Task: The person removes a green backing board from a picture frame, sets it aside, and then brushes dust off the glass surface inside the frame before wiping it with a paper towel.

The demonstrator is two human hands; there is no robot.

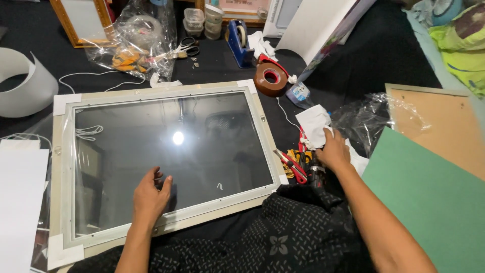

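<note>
Glass [172,151] is filling a pale picture frame [160,89] that is lying flat on the dark work surface, directly in front of the person. The left hand [150,194] is resting palm-down on the pane near the frame's near rail, fingers slightly spread and flat, gripping nothing. The right hand [332,150] is reaching just beyond the frame's right rail, its fingers closing on a crumpled white cloth [316,125].

The pane is looking rigid, smooth and brittle, and it is throwing back a ceiling light, so it would probably be slippery under bare skin and quick to show prints. The frame itself seems light but awkwardly broad; white protectors are capping its corners [64,102]. A safer hold is likely on the two opposite rails, lifting evenly, rather than pressing on the middle of the glass or levering from one corner.

Beside the frame's right rail, a red-handled cutter [289,165] and other small tools are lying in a heap. Beyond the frame's far right corner a roll of brown tape [271,79] is sitting, with a blue tape dispenser [237,45] farther back. A green board [429,197] is lying well to the right of the frame, partly over a brown backing board [444,126].
</note>
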